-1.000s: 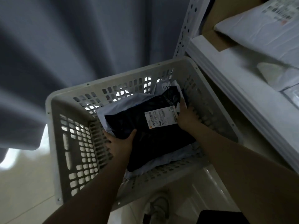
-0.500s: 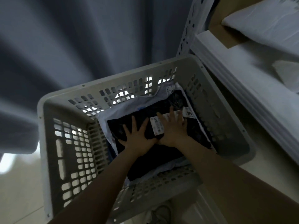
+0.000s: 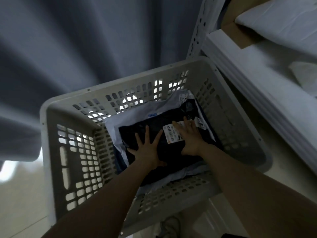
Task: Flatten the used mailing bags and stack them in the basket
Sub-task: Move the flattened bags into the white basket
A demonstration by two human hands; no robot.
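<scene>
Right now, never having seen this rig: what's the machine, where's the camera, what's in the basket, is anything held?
No machine: each grip is a person's bare hand. The single current picture comes from a camera worn on the head, looking down along both forearms. The left grip and right grip press flat, fingers spread, on a black mailing bag, which lies on top of paler bags inside a perforated plastic basket. Nothing is held. A shelf carrying white bags stands to the right, with a curtain behind.
</scene>
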